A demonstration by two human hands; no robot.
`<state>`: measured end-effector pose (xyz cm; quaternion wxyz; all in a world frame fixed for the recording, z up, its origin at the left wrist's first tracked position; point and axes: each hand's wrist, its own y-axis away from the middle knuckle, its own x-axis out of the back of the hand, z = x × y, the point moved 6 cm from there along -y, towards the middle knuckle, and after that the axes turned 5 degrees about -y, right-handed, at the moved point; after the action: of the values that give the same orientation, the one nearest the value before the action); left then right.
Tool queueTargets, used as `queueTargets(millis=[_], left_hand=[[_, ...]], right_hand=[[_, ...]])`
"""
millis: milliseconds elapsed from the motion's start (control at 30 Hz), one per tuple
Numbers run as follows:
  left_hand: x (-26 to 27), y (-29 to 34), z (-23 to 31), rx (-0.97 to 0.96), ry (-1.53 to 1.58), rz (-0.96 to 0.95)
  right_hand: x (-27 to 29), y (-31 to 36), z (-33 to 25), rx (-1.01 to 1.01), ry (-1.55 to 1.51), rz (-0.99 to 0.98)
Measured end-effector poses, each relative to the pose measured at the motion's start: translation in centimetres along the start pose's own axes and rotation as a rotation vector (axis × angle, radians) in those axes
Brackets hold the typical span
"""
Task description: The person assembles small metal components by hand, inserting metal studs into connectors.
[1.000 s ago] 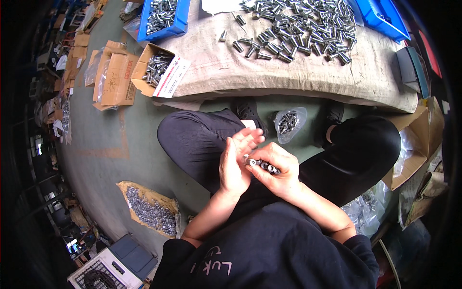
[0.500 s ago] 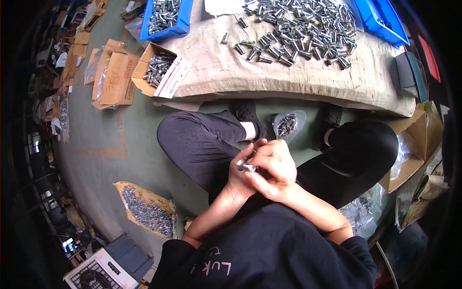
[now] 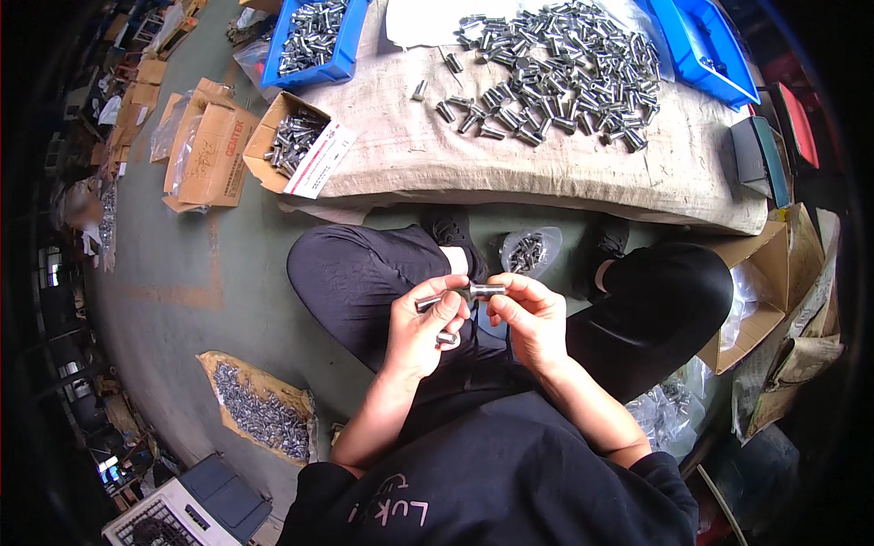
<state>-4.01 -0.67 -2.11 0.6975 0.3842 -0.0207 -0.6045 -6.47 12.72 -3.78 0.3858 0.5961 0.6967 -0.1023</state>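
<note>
Above my lap, my left hand [image 3: 417, 332] is closed around shiny metal pins. One end pokes out above its fingers, and another pin [image 3: 446, 338] shows below them. My right hand [image 3: 537, 320] pinches a short cylindrical metal pin [image 3: 490, 289] between thumb and fingertips, level and pointing right. The inner end of that pin meets the fingertips of my left hand; whether it touches a pin there I cannot tell. Beyond my hands, a clear plastic bag of small metal pins [image 3: 528, 253] lies on the floor between my feet.
A cloth-covered table [image 3: 401, 150] ahead bears a pile of headed metal pins [image 3: 564, 73]. Blue bins [image 3: 341, 68] stand at its far corners. Cardboard boxes [image 3: 218, 155] are at the left, with a sack of small parts [image 3: 264, 409] lower down. Another open carton [image 3: 760, 300] is at the right.
My hands, clasped together before, have come apart side by side. A pin now shows held between the fingertips of my right hand. The view has shifted slightly.
</note>
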Motion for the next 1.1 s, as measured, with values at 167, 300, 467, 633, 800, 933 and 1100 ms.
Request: queueTargets(millis=[167,300,467,633,800,933,1100], left_hand=[[-0.6,0.0,0.0,-0.013,-0.089,-0.058],[-0.9,0.3,0.6,-0.073,-0.118,-0.032],[-0.8,0.4,1.3,-0.162,-0.227,-0.008],[-0.9,0.7,1.7,-0.263,-0.342,-0.032],[-0.6,0.4,1.0,-0.135,-0.070,-0.070],[-0.6,0.4,1.1,-0.115,-0.109,-0.011],[-0.4,0.4,1.4,-0.169,-0.237,-0.005]], right_hand=[[-0.3,0.5,0.0,0.009,0.071,0.003],[-0.2,0.5,-0.1,0.027,0.050,0.001],[-0.4,0.5,-0.3,0.027,0.074,-0.014],[-0.4,0.4,0.3,-0.037,-0.075,-0.021],[-1.4,0.5,-1.1,0.076,0.121,-0.049],[-1.0,0.6,-0.9,0.123,0.110,-0.038],[-0.7,0.5,-0.5,0.051,0.040,-0.013]])
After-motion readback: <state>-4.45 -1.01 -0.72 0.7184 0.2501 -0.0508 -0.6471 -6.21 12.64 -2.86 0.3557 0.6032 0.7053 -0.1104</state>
